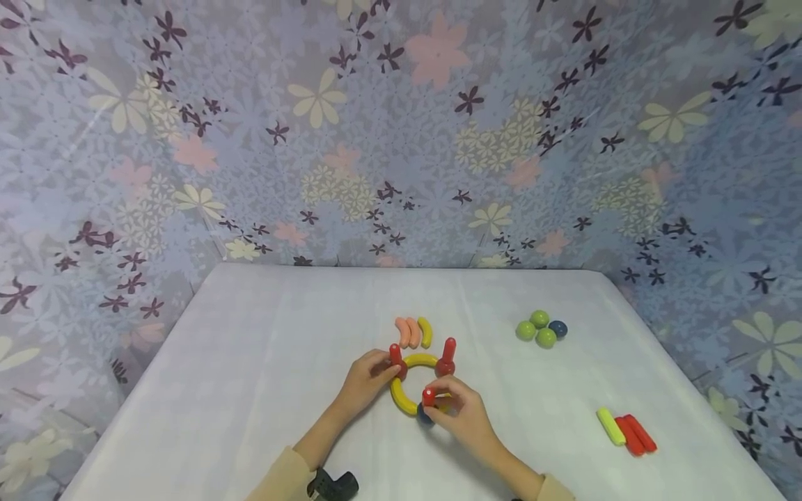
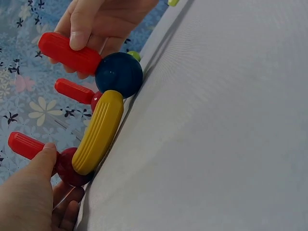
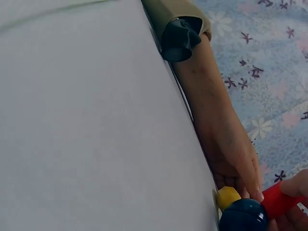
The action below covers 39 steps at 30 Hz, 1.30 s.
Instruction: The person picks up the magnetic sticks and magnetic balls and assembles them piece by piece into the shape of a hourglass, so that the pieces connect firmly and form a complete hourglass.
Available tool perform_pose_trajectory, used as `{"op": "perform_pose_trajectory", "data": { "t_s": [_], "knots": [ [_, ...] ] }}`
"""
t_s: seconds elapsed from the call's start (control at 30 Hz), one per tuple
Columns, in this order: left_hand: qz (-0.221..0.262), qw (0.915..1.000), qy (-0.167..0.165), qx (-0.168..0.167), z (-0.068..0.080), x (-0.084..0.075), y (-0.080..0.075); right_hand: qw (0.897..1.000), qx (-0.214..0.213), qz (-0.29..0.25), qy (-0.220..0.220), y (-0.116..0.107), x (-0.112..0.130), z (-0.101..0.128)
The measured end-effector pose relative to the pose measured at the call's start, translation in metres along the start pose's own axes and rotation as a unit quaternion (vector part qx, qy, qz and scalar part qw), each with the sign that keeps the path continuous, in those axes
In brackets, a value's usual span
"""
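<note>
1. The left hand (image 1: 366,379) is pinching a red peg (image 1: 396,356) upright on a dark red ball (image 2: 72,168) of the yellow ring (image 1: 407,390).
2. The right hand (image 1: 460,410) is gripping another red peg (image 1: 429,397), seated on the navy ball (image 2: 119,73) just below its fingers.
3. Judgement: assembly is mid-way; next calls for steadying the ring on the bench (image 1: 250,390) while releasing.

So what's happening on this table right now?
A person is working on a ring-shaped toy of yellow curved pieces, balls and upright red sticks on a white table. The left hand pinches one red stick; the right hand holds another red stick sitting on a dark blue ball. Spare pieces lie apart: green and blue balls, three curved pieces, and yellow and red sticks.
</note>
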<state>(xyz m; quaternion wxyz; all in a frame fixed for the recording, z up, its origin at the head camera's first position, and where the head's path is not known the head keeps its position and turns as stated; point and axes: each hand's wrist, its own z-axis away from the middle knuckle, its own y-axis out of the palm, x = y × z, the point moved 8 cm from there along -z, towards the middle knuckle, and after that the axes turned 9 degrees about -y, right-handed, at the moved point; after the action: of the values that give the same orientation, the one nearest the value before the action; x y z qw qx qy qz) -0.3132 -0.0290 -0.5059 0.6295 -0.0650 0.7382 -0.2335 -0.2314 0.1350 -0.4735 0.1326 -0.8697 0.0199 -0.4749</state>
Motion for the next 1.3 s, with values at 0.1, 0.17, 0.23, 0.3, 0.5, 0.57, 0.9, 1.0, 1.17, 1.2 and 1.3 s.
{"op": "perform_pose_trajectory", "data": {
  "t_s": [0.1,0.17,0.23,0.3,0.5,0.57,0.9,1.0,1.17,1.2,1.3],
  "knots": [
    [0.0,1.0,0.0,-0.001,0.001,0.0,0.0,1.0,-0.008,-0.012,-0.012,0.001,0.0,0.002],
    [0.004,1.0,0.0,-0.002,0.001,-0.001,0.0,1.0,-0.015,-0.017,-0.014,0.001,0.0,0.003],
    [0.004,1.0,0.004,-0.004,0.001,-0.002,-0.001,0.999,-0.02,-0.02,-0.017,0.002,0.0,0.004],
    [0.007,1.0,0.005,-0.003,0.002,-0.003,-0.001,0.999,-0.024,-0.021,-0.016,0.002,0.001,0.004],
    [0.001,0.9999,0.009,-0.01,0.003,-0.004,-0.001,1.0,-0.017,-0.009,-0.003,0.0,0.0,0.004],
    [-0.005,0.9999,0.004,-0.015,0.003,-0.003,-0.002,1.0,-0.011,0.002,-0.002,-0.001,0.0,0.003],
    [-0.012,0.9999,0.001,-0.004,0.006,0.001,0.002,0.999,-0.006,0.031,-0.006,-0.004,0.001,0.007],
    [-0.017,0.9998,-0.005,0.001,0.01,0.003,0.002,0.999,0.001,0.041,-0.015,-0.002,0.003,0.011],
    [-0.008,0.9999,0.004,-0.004,0.007,0.002,0.0,0.996,-0.011,0.064,-0.059,-0.016,0.012,0.005],
    [-0.006,1.0,0.004,-0.005,0.006,0.001,0.0,0.995,-0.022,0.072,-0.068,-0.024,0.012,0.002],
    [0.001,1.0,0.004,-0.004,0.002,0.001,0.0,0.985,-0.079,0.124,-0.093,-0.06,0.009,-0.007]
  ]
}}
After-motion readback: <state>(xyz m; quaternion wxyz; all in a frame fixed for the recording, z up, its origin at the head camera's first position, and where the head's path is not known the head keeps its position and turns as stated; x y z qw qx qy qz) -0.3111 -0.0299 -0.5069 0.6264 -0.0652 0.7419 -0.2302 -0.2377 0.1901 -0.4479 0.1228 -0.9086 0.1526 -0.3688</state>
